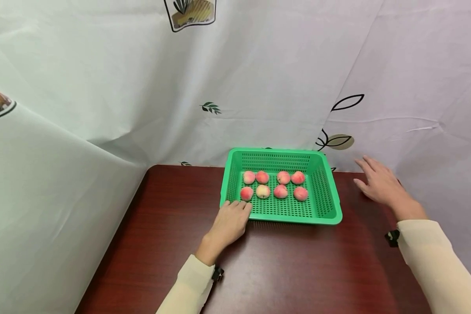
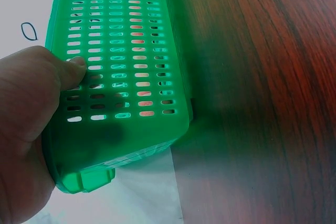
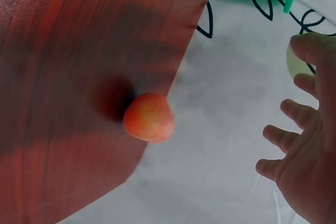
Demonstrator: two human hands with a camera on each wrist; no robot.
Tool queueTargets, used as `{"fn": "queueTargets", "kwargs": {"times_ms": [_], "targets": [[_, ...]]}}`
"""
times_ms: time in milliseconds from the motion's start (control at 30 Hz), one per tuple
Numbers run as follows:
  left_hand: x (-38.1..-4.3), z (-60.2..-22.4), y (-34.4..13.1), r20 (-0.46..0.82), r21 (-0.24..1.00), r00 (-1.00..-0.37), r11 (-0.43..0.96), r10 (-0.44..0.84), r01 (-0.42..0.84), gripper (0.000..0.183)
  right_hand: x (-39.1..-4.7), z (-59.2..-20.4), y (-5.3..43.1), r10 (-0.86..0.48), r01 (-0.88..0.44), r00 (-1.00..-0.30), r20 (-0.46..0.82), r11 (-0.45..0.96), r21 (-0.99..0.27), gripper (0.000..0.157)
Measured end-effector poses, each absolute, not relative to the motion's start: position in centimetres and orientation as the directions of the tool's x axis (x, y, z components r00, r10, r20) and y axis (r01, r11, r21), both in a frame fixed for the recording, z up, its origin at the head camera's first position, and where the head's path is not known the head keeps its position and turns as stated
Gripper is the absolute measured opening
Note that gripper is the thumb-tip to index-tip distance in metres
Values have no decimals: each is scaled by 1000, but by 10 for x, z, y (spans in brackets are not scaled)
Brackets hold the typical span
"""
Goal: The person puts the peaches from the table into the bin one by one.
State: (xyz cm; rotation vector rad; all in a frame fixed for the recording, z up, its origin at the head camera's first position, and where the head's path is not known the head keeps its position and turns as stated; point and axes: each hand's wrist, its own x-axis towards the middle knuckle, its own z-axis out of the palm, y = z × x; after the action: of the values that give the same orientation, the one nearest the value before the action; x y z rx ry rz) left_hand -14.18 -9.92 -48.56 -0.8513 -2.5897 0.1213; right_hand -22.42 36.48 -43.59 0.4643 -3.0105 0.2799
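A green plastic basket [image 1: 282, 217] with slotted walls stands at the back of the table. Several red-and-yellow peaches [image 1: 280, 191] lie in it in two rows. My left hand [image 1: 229, 221] grips its near rim close to the left corner, the thumb [image 2: 73, 72] pressed on the outer slotted wall and the fingers over the rim. To the right of the basket, my right hand [image 1: 381, 183] hovers with fingers spread, holding nothing. A single peach [image 3: 149, 118] shows near the table edge in the right wrist view, apart from that hand; in the head view it is hidden.
Dark red wood makes up the tabletop [image 1: 161, 244]. White patterned cloth [image 1: 172, 87] hangs behind the table and along both sides, close to the basket's back wall.
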Motion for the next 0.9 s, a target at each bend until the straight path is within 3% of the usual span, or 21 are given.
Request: {"fn": "queueTargets", "kwargs": {"times_ms": [300,533,900], "targets": [[-142,-485,-98,349,-206,-732,810,585,549,20,-226,-457,389,-238,-260,-963,124,943,-210,74],[-141,-485,-99,342,-193,-738,812,582,551,19,-230,-470,399,-149,-131,-988,-31,935,-329,87],[-141,-484,-99,331,-194,-744,813,581,549,18,-234,-477,406,-119,-81,-989,-86,929,-361,82]]}}
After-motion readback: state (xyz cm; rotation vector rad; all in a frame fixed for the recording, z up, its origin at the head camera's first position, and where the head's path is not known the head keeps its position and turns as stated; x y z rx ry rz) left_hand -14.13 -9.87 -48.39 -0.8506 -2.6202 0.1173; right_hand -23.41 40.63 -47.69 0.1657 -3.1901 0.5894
